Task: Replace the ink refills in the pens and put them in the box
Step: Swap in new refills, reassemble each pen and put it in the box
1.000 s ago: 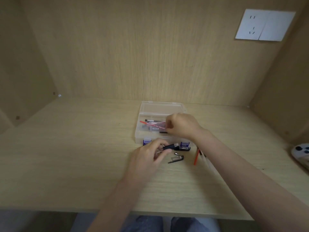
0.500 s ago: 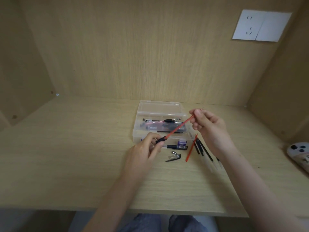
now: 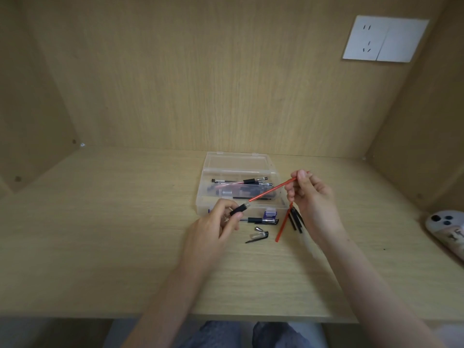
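1. Centre of frame: left hand (image 3: 216, 222) pinches the black rubber-grip end of a clear plastic pen barrel (image 3: 239, 209); fingers clamped on it, barrel mostly hidden in the hand.
2. Right hand (image 3: 310, 197), centre right, fingers closed on the far end of a thin red ink refill (image 3: 271, 190). Refill slants down-left, its lower end sits in the barrel mouth.
3. Both are held in the air, just in front of the clear plastic box (image 3: 241, 187), lid open, mid-frame on the pale wood tabletop (image 3: 100, 234). Finished pens already lie inside.
4. Step in hand, as I judge it: seating the red refill in the barrel. Can't tell whether it goes in or comes out.
5. To do it well: keep refill in line with the barrel axis, no sideways bend since the thin tube will flex; slide straight, left hand steady, right hand pinching closer to the barrel if it bows.
6. Loose parts below the box: a black-grip pen (image 3: 261, 220) touching the front wall, a metal tip cone with a black clip cap (image 3: 258, 236) just below, a second red refill (image 3: 282, 226) and black refills (image 3: 296, 221) to the right, partly under the right hand.
7. Tip and cap are probably needed next; keep them within reach.
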A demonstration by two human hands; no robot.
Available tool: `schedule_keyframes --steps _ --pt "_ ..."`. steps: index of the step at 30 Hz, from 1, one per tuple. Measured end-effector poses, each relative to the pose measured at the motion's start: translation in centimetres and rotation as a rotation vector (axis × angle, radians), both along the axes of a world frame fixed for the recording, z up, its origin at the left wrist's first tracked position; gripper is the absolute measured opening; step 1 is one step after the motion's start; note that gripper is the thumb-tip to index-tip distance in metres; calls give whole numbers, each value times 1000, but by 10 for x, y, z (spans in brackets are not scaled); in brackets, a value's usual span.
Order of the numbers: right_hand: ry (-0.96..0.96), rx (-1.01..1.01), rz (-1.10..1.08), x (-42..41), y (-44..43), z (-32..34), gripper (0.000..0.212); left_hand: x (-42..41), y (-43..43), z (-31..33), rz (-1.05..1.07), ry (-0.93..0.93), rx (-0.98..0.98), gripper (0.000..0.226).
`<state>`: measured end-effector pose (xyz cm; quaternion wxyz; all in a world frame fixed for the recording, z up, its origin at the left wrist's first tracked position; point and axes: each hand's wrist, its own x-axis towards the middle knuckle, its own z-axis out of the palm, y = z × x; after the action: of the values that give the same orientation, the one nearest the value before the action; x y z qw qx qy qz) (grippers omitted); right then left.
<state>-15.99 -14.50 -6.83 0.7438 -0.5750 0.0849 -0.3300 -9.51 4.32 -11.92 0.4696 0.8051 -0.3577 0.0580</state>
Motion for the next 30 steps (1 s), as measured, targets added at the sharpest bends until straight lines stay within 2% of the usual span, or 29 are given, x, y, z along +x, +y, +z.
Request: schedule_keyframes --steps 6,10,20,27,30 --pt "-9 31 -1 0 0 -5 22 1 0 -2 3 -25 -7 14" --pt "-21 42 1 -1 0 -8 22 1 0 -3 -4 -12 -16 7" --pt "-12 56 6 -2 -1 -13 21 1 0 -2 -3 -22 -15 6" --pt "49 -136 -66 -8 0 -6 19 1 1 -1 20 -56 14 4" --pt "95 -242 1 -13 6 -2 16 2 0 -2 25 -40 13 5"
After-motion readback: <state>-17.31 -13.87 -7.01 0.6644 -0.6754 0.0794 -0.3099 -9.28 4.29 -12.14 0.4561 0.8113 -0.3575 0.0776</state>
